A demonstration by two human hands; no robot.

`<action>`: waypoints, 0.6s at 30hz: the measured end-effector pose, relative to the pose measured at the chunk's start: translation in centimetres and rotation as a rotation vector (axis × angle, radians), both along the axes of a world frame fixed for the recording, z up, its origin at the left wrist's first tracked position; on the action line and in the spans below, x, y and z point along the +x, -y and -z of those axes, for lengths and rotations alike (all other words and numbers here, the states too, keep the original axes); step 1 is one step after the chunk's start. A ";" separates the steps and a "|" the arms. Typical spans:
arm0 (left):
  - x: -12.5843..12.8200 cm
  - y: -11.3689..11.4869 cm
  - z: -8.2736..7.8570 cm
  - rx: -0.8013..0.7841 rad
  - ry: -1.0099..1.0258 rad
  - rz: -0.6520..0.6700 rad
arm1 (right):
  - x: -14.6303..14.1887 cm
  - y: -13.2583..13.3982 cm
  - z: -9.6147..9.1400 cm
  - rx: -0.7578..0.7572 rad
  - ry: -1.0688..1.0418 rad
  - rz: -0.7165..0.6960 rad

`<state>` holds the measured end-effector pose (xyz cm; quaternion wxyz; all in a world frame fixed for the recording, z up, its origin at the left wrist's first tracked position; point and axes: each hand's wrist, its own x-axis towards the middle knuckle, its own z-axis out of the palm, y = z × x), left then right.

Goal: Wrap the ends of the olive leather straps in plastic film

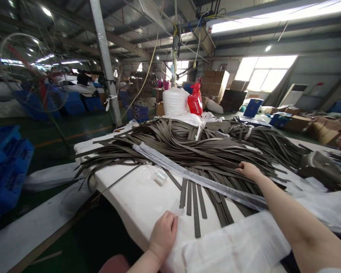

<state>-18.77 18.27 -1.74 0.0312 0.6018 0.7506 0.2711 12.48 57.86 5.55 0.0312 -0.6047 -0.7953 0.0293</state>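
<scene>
A big heap of long dark olive-grey straps [170, 142] is spread over the white-covered table [130, 189]. At the right side of the heap my right hand [249, 171] is closed, thumb and finger pinching one of these straps. My left hand [163, 231] is closed near the table's front edge, on a small piece of clear plastic film [177, 209]. Just beyond it several strap ends [195, 204] lie fanned out flat. A long strip of whitish plastic wrapping [187, 174] crosses the heap diagonally and passes under my right forearm.
A small clear plastic packet [160, 177] lies left of the strap ends. White sheeting [235, 246] covers the near right, with a dark bag [322, 170] beyond. A white foam roll [175, 101] and red bag [195, 99] stand behind. Blue crates [10, 170] are at left.
</scene>
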 end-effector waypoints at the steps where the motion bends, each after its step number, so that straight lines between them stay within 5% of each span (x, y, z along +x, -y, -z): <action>1: 0.0 0.0 0.0 0.000 0.001 0.001 | 0.2 0.1 -0.2 0.005 -0.005 0.004; 6: -0.1 -0.1 0.0 -0.016 0.017 0.002 | 1.4 0.1 -0.2 0.031 -0.006 0.066; 18: 0.0 -0.2 0.8 -0.022 0.092 -0.031 | 1.3 -3.3 6.1 -0.002 -0.053 0.121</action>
